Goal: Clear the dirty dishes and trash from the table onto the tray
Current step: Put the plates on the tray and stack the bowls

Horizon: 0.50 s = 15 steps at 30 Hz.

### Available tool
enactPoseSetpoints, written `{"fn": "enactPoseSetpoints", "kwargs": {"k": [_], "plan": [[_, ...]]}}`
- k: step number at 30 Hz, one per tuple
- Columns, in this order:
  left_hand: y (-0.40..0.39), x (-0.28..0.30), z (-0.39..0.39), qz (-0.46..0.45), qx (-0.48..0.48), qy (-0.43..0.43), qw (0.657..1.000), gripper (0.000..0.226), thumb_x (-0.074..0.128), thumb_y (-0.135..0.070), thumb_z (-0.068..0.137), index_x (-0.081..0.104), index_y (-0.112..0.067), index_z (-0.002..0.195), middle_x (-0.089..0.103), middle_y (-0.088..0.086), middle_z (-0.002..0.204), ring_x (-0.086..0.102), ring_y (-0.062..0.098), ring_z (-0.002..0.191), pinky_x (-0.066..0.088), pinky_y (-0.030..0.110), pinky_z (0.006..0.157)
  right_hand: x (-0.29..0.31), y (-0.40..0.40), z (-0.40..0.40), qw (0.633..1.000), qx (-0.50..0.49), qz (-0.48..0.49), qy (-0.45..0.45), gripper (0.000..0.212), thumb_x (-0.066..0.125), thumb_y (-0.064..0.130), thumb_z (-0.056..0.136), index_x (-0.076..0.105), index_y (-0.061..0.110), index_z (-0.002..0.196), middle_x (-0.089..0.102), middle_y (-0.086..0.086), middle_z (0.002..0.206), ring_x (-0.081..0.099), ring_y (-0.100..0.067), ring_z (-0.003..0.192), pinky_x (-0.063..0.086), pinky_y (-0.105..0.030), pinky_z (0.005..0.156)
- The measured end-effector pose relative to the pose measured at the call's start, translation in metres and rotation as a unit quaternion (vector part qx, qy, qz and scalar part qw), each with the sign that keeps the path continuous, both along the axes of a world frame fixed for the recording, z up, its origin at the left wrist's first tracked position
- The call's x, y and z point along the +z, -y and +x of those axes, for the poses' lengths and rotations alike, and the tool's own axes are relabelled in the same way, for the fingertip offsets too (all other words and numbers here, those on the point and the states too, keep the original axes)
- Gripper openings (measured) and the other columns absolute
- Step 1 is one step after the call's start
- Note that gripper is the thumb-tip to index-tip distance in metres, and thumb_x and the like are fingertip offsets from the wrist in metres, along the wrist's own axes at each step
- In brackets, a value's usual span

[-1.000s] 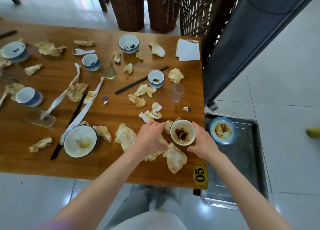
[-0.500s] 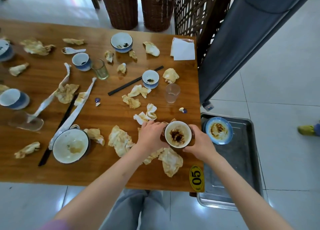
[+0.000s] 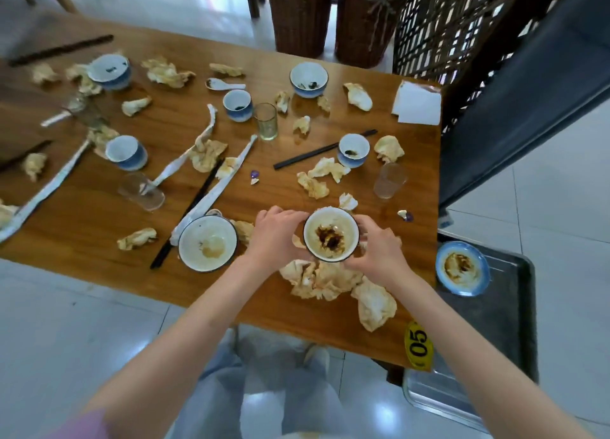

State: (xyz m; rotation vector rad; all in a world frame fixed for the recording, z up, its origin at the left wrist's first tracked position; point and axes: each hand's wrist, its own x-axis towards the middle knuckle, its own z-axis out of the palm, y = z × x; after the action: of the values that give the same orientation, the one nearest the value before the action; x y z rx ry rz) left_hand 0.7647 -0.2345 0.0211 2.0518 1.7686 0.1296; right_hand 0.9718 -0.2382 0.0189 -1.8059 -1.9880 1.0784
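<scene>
Both hands, left (image 3: 275, 237) and right (image 3: 379, 252), hold the dirty bowl (image 3: 331, 234) in one curled grip, and should keep it flat going right to the tray (image 3: 510, 309).

A small round white bowl with a dark rim and brown sauce residue (image 3: 331, 234) sits upright above crumpled stained paper napkins (image 3: 325, 280) near the counter's right edge. A dirty blue-rimmed bowl (image 3: 462, 268) already lies in the grey metal tray (image 3: 508, 323) beside it.

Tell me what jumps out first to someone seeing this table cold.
Both hands, left hand and right hand, grip a sauce-stained white bowl near the table's front edge. Crumpled napkins litter the wooden table. A blue-rimmed dirty plate sits on the metal tray at right.
</scene>
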Motion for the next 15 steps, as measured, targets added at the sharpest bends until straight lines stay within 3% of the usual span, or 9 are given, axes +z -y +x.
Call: {"fn": "enactPoseSetpoints", "kwargs": {"k": [4, 9, 13, 15], "plan": [[0.002, 0.008, -0.055, -0.005, 0.006, -0.006, 1.000, 0.080, 0.080, -0.052, 0.060, 0.051, -0.029, 0.130, 0.058, -0.008, 0.127, 0.044, 0.020, 0.115, 0.032, 0.038, 0.094, 0.005, 0.001, -0.053, 1.000, 0.007, 0.009, -0.006, 0.085, 0.087, 0.027, 0.057, 0.044, 0.023, 0.129, 0.061, 0.005, 0.119, 0.058, -0.015, 0.106, 0.051, -0.036, 0.088], [-0.002, 0.016, -0.117, -0.009, -0.001, -0.004, 1.000, 0.082, 0.080, -0.057, 0.056, 0.051, -0.031, 0.129, 0.060, -0.011, 0.123, 0.046, 0.017, 0.115, 0.032, 0.035, 0.093, 0.010, 0.001, -0.115, 1.000, -0.006, 0.013, -0.014, 0.079, 0.087, 0.029, 0.054, 0.047, 0.029, 0.122, 0.056, 0.015, 0.101, 0.056, -0.011, 0.098, 0.050, -0.025, 0.078], [-0.013, 0.026, -0.171, 0.001, -0.025, 0.001, 1.000, 0.080, 0.081, -0.053, 0.057, 0.052, -0.031, 0.129, 0.062, -0.008, 0.118, 0.047, 0.020, 0.111, 0.032, 0.037, 0.090, 0.019, -0.002, -0.168, 0.999, -0.032, 0.014, -0.018, 0.080, 0.088, 0.033, 0.052, 0.046, 0.034, 0.121, 0.058, 0.018, 0.100, 0.057, -0.005, 0.095, 0.047, -0.017, 0.069], [-0.022, 0.033, -0.196, 0.001, -0.041, 0.004, 0.999, 0.081, 0.081, -0.053, 0.057, 0.051, -0.032, 0.129, 0.061, -0.009, 0.121, 0.047, 0.021, 0.113, 0.032, 0.038, 0.091, 0.023, -0.005, -0.192, 0.998, -0.043, 0.023, -0.031, 0.077, 0.087, 0.031, 0.054, 0.047, 0.033, 0.120, 0.060, 0.017, 0.102, 0.058, -0.007, 0.096, 0.050, -0.023, 0.075]]}}
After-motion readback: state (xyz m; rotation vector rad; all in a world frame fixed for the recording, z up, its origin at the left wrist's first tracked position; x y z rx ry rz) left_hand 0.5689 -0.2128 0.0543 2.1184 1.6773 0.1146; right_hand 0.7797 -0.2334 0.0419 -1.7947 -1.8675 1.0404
